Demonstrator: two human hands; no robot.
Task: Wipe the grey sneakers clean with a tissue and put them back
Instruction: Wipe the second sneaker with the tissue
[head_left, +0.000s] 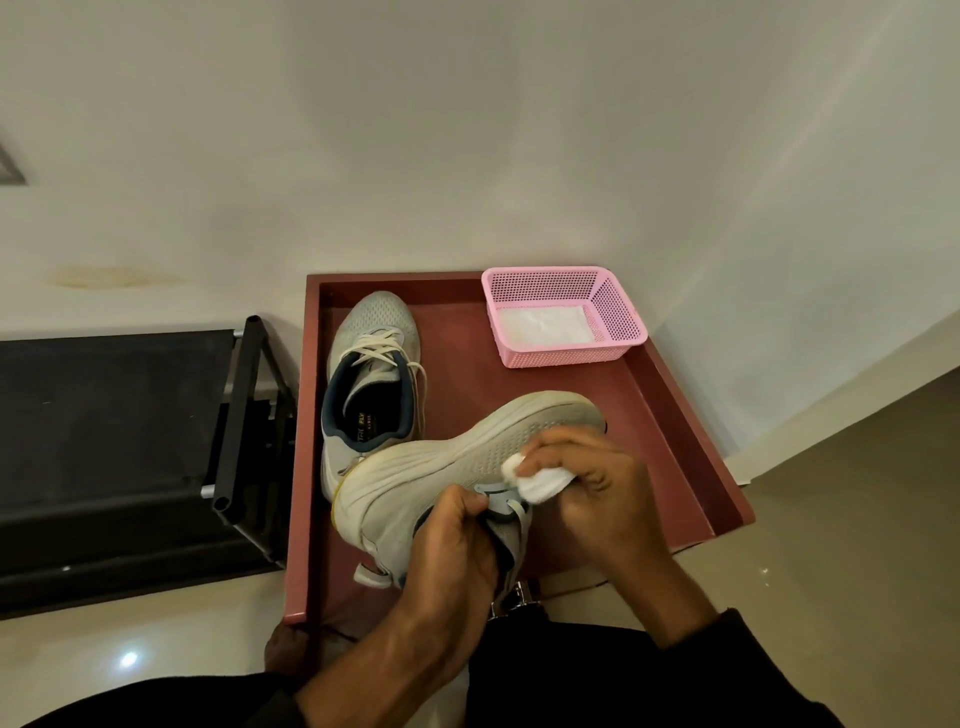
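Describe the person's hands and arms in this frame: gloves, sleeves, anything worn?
Both hands are bare, no gloves or rings visible: left hand, right hand. The forearms are bare too. A dark sleeve starts partway up the right arm; the left arm's sleeve is barely in view at the bottom edge. A metal watch or bracelet shows between the wrists; which wrist wears it is unclear.
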